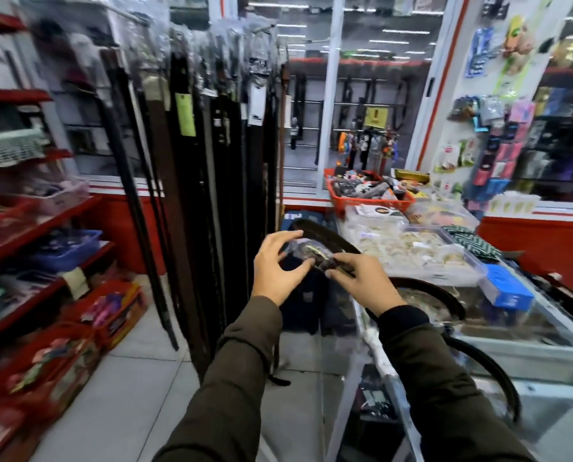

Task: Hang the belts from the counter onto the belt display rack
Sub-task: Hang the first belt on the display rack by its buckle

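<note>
1. We see two hands: the left hand (280,266) and right hand (361,283) both pinch one belt's plastic-wrapped buckle (311,255) above the glass counter (545,358).
2. One display rack (205,135) of many hanging belts stands beyond, left; blur prevents counting.

Bright, even overhead light; strip-light reflections in glass partition (361,95); motion blur left of it; wide-angle edge bending.

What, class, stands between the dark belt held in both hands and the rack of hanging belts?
Nothing visible. Both the left hand and right hand hold the plastic-wrapped buckle end of the dark belt; open air separates it from the belt display rack.
</note>
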